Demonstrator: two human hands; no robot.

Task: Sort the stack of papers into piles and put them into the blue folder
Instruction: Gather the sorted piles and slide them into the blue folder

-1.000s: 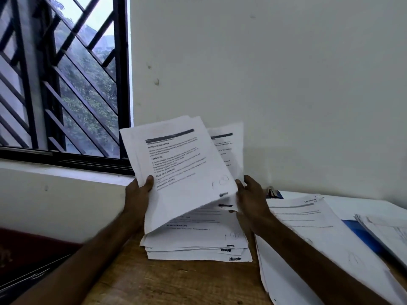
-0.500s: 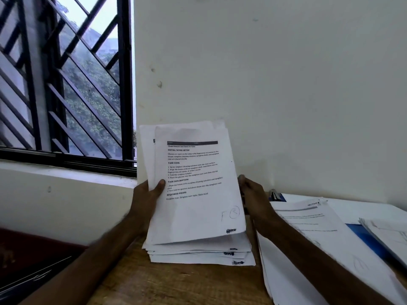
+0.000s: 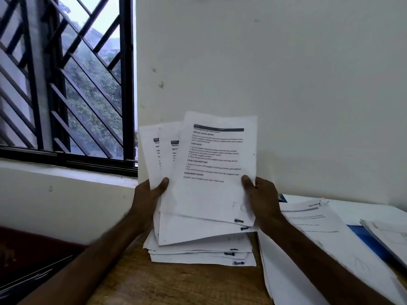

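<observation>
Here, my left hand point(image 3: 146, 199) and right hand point(image 3: 264, 201) pinch fanned white printed sheets point(image 3: 209, 194) above the wooden table point(image 3: 176, 287); mid-sort, I'd next choose a pile.

Light: dim, cool daylight from the window point(image 3: 66, 84), up and left of the left hand point(image 3: 148, 195).
Shadows: soft grey on the wall point(image 3: 308, 84) beyond the right hand point(image 3: 262, 201).
Blur: the arm point(image 3: 88, 256) below the left hand is smeared; print on the papers point(image 3: 211, 172) is soft.
Edges: window bars lean.
</observation>
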